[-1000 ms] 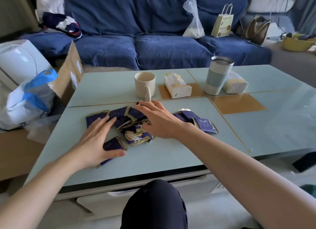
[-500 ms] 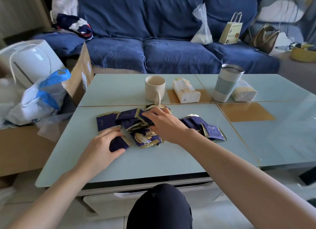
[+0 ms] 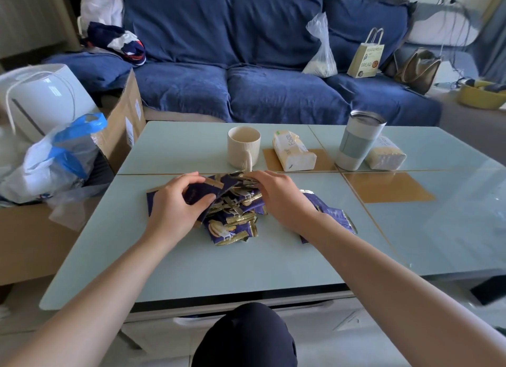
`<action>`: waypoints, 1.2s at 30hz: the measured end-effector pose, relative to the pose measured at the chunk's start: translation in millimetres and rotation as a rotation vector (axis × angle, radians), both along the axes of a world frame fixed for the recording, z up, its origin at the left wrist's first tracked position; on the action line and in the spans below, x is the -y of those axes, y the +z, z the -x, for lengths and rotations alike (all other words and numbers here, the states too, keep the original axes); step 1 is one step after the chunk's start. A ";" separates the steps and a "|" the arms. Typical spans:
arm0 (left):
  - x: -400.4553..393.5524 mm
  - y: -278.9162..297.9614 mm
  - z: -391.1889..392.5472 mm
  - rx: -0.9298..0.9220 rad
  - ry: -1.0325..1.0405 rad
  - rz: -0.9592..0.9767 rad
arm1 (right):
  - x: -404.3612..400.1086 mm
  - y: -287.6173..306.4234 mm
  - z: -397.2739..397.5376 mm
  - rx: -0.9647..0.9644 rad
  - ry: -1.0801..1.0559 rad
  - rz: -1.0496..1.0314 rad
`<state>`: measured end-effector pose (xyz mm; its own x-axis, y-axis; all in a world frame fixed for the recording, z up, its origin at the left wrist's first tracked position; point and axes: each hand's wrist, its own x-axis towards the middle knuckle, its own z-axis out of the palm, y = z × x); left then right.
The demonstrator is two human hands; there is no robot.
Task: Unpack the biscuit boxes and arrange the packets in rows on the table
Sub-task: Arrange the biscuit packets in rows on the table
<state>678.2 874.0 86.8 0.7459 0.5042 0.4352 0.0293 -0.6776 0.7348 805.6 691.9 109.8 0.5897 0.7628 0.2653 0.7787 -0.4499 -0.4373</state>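
A loose pile of several purple and gold biscuit packets [image 3: 232,224] lies on the pale green glass table [image 3: 191,268], a little left of its middle. My left hand [image 3: 175,205] holds one purple packet [image 3: 204,192] between thumb and fingers at the pile's left side. My right hand [image 3: 279,199] lies over the pile's right part, its fingertips pinching a packet [image 3: 245,178] at the far edge. More packets [image 3: 332,216] show past my right wrist. No biscuit box is in sight.
Behind the pile stand a cream mug [image 3: 243,146], two tissue packs [image 3: 294,150] [image 3: 384,154] and a lidded tumbler [image 3: 358,140]. A cardboard box [image 3: 123,120] with plastic bags [image 3: 52,158] sits left of the table. A blue sofa [image 3: 246,92] is behind.
My left hand has lifted off the table and taken up a purple packet. My right hand has slid toward the pile's far edge and curled its fingers on a packet.
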 end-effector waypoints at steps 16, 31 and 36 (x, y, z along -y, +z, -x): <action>-39.4 -23.4 -43.7 -0.379 0.025 -0.223 | 34.5 -15.8 -5.1 0.187 -0.130 0.447; -39.9 -27.6 -34.5 -0.680 -0.082 -0.272 | -19.1 -7.6 2.1 0.137 0.038 0.388; -30.6 -23.5 -33.9 -0.612 -0.069 -0.272 | -23.7 -16.6 -3.4 0.107 0.082 0.400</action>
